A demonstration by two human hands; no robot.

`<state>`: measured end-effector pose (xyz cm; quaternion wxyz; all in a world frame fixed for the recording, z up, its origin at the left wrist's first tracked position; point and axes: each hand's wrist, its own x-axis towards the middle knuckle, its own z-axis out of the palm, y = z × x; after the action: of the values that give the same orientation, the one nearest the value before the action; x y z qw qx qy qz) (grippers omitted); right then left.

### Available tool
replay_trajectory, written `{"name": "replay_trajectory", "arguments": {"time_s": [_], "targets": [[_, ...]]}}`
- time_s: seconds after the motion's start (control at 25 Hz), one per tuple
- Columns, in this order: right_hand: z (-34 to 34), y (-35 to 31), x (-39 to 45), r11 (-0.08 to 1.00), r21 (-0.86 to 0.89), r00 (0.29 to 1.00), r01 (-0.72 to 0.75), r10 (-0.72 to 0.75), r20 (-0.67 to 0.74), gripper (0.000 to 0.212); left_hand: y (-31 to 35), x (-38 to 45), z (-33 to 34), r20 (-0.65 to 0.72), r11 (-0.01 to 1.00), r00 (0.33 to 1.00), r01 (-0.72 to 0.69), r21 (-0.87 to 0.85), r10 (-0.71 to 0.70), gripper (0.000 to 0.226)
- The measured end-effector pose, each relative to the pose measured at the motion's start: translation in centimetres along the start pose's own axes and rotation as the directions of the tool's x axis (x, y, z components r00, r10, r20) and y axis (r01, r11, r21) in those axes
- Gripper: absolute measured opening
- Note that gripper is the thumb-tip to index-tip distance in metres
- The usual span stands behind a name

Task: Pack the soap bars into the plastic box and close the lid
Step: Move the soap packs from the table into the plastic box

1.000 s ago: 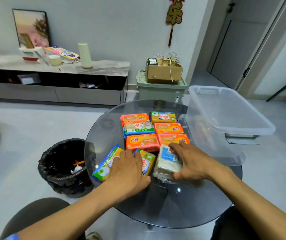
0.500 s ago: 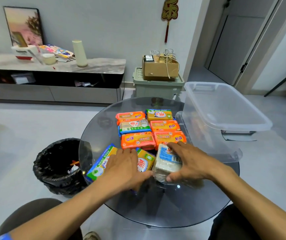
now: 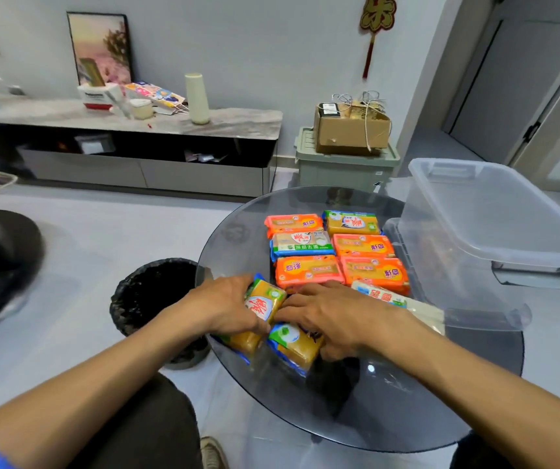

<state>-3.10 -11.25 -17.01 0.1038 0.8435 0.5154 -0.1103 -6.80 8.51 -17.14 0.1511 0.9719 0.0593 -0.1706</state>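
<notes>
Since the earlier frame, right hand (image 3: 336, 313) left the white soap bar (image 3: 397, 299), fingers now on a yellow soap bar (image 3: 297, 346) beside it; left hand (image 3: 227, 306) fingers clamp another yellow bar (image 3: 261, 306). Both bars sit at the desk (image 3: 407, 401) near edge; plastic box (image 3: 495, 228) open at its right rim.

Soap bars (image 3: 332, 252) lie on the table (image 3: 407, 407), left of the plastic box (image 3: 495, 231).

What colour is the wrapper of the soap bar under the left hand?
Yellow-amber with blue edges and a red-on-white logo: soap bar, left hand, head view.
</notes>
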Motion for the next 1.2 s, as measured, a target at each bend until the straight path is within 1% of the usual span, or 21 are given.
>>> {"name": "replay_trajectory", "arguments": {"time_s": [0.08,0.16,0.24,0.32,0.4,0.48,0.56,0.6,0.64,0.68,0.76,0.84,0.88,0.96,1.04,1.12,1.2], "targets": [[0.3,-0.2,0.3,0.997,-0.073,0.997,0.011,-0.016,-0.069,0.071,0.2,0.4,1.0,-0.028,1.000,1.000,0.014,0.013,-0.014,0.077],[0.3,-0.3,0.4,0.988,-0.155,0.991,0.025,-0.045,-0.125,0.064,0.6,0.9,1.6,-0.067,0.998,0.997,0.041,0.052,-0.038,0.069],[0.1,-0.4,-0.2,0.992,-0.124,0.983,0.028,-0.050,-0.178,0.066,0.7,1.2,1.5,-0.080,0.996,0.995,0.064,0.057,-0.060,0.067],[-0.6,-0.2,-1.8,0.999,0.013,0.961,0.037,-0.031,-0.275,0.069,0.3,1.4,0.4,-0.110,0.996,0.990,0.087,0.002,-0.086,0.067],[-2.3,0.0,-3.6,0.962,0.261,0.913,0.078,0.036,-0.405,0.072,-0.2,1.2,-1.9,-0.148,0.989,0.984,0.085,-0.123,-0.103,0.065],[-4.9,0.7,-5.6,0.855,0.496,0.847,0.152,0.146,-0.511,0.072,-0.2,1.1,-4.9,-0.212,0.980,0.973,0.044,-0.195,-0.086,0.059],[-7.6,2.6,-8.0,0.689,0.689,0.779,0.226,0.296,-0.552,0.068,1.0,1.4,-8.2,-0.301,0.965,0.952,-0.033,-0.259,-0.048,0.044],[-8.8,3.9,-9.4,0.611,0.746,0.749,0.265,0.356,-0.558,0.066,2.1,1.6,-9.8,-0.343,0.951,0.939,-0.083,-0.299,-0.026,0.036],[-9.9,5.3,-10.9,0.565,0.772,0.718,0.292,0.404,-0.567,0.063,3.3,2.0,-11.4,-0.372,0.936,0.928,-0.127,-0.329,-0.005,0.033],[-10.7,6.8,-12.3,0.549,0.781,0.688,0.298,0.443,-0.575,0.060,4.8,2.4,-12.8,-0.389,0.923,0.921,-0.169,-0.345,0.023,0.034],[-11.8,9.8,-15.1,0.568,0.789,0.640,0.232,0.521,-0.564,0.056,8.4,3.4,-15.0,-0.408,0.894,0.906,-0.269,-0.359,0.108,0.041],[-12.3,12.9,-17.9,0.639,0.766,0.624,0.060,0.575,-0.529,0.058,13.0,4.7,-16.4,-0.433,0.863,0.877,-0.373,-0.340,0.209,0.048],[-12.3,14.3,-19.1,0.675,0.737,0.635,-0.045,0.589,-0.500,0.059,15.7,5.4,-16.9,-0.435,0.856,0.863,-0.413,-0.312,0.258,0.053],[-12.0,16.6,-20.7,0.741,0.615,0.689,-0.269,0.594,-0.415,0.055,21.4,7.2,-17.5,-0.406,0.843,0.840,-0.480,-0.244,0.361,0.062],[-11.1,18.3,-21.1,0.801,0.391,0.769,-0.454,0.573,-0.282,0.050,26.7,8.9,-17.5,-0.367,0.835,0.811,-0.532,-0.141,0.455,0.068],[-9.6,19.3,-20.4,0.827,0.192,0.825,-0.528,0.553,-0.115,0.050,30.9,10.6,-16.6,-0.311,0.823,0.782,-0.568,0.000,0.540,0.071],[-8.2,20.1,-19.7,0.832,0.133,0.841,-0.538,0.540,0.021,0.050,33.9,12.7,-15.0,-0.189,0.806,0.784,-0.580,0.120,0.592,0.069]]}}
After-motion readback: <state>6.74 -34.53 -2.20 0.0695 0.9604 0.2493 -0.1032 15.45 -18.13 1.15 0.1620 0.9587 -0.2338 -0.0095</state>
